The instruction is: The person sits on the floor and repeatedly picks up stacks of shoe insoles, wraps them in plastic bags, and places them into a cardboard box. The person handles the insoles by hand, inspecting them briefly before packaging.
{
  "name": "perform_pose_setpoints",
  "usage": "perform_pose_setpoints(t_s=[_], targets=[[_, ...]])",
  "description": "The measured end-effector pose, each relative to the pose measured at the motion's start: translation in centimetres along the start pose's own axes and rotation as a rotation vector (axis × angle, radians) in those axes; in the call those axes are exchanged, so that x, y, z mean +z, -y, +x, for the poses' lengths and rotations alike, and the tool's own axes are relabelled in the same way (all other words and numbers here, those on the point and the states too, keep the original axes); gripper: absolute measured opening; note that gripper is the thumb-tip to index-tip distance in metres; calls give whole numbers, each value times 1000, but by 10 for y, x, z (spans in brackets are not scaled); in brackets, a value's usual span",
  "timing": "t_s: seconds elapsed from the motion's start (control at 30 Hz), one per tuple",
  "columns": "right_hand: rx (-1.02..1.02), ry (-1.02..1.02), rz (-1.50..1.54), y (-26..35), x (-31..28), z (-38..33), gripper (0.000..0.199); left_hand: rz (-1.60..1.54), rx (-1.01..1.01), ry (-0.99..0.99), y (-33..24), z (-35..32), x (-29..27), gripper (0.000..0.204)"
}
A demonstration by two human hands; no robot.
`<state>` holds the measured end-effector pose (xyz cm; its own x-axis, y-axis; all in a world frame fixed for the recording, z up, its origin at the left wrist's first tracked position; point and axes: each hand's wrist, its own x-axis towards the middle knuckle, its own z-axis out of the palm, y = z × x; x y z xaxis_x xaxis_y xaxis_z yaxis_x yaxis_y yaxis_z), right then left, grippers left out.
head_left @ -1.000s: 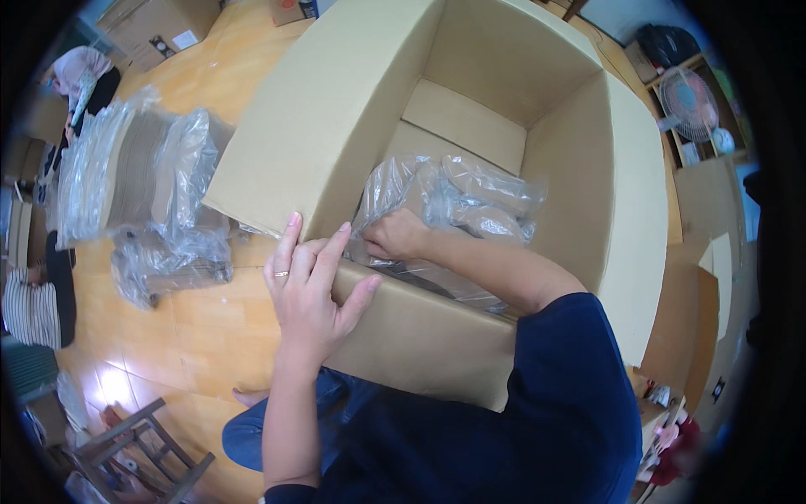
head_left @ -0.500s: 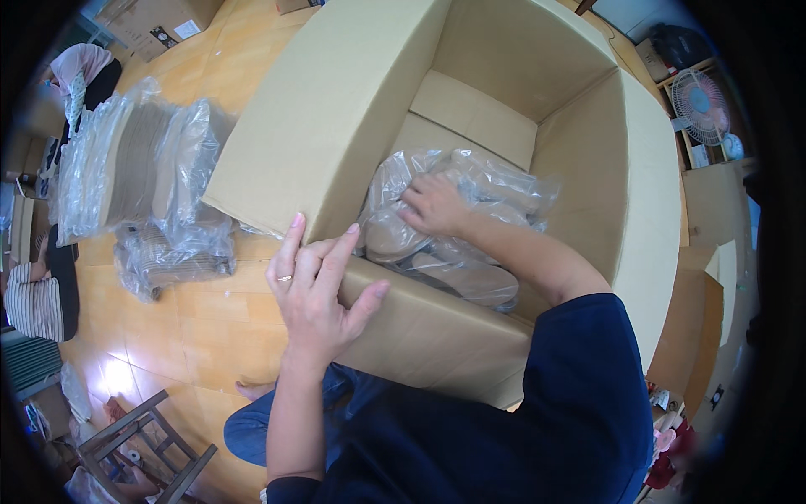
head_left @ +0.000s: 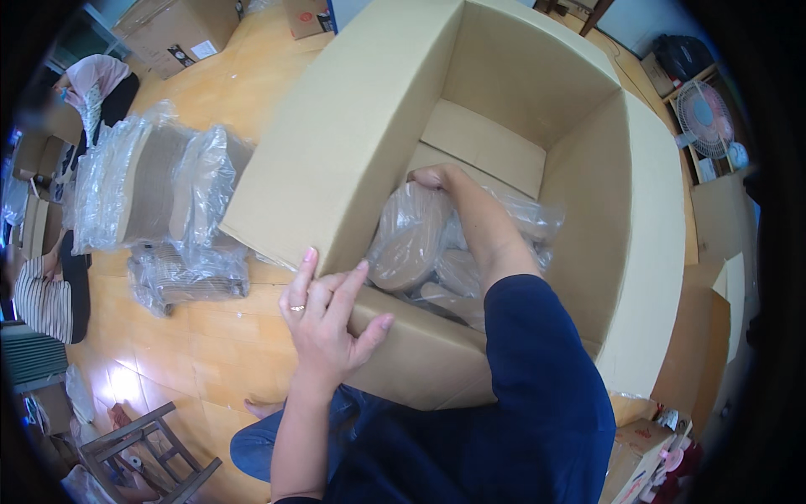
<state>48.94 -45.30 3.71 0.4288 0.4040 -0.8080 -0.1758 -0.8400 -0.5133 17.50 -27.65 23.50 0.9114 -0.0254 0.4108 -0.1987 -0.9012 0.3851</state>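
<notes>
A large open cardboard box (head_left: pixel 285 160) stands in front of me, with several clear-plastic bundles of tan, sole-shaped pieces inside. My right hand (head_left: pixel 430 176) reaches into it, fingers curled over the far end of the left-hand bundle (head_left: pixel 409 244); the fingertips are partly hidden. More wrapped bundles (head_left: pixel 533 218) lie beside and beneath that one. At the box's near left corner rests my left hand (head_left: pixel 326 323), its fingers spread over the edge and its thumb out along the near flap. A ring is on one of its fingers.
Wrapped stacks of similar pieces (head_left: pixel 151 189) stand on the floor at left. Two people sit beyond them, one in a striped top (head_left: pixel 44 294). A wooden stool frame (head_left: pixel 151 454) is at lower left, a fan (head_left: pixel 703 119) at far right, a closed carton (head_left: pixel 176 34) at back left.
My right hand has moved from the top of the bundles to the far end of the left-hand bundle, which now shows more fully. My left hand stays on the box corner.
</notes>
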Motion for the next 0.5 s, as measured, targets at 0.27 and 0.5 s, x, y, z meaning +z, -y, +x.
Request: perform_pose_setpoints(t_s=[0.27,0.5], targets=[[-42,56,495,-20,2,-17,58,-3,-7,-51,1,-2,5,56],[-39,-252,941,-70,31,-11,42,-14,16,-82,3,-1,10,57]])
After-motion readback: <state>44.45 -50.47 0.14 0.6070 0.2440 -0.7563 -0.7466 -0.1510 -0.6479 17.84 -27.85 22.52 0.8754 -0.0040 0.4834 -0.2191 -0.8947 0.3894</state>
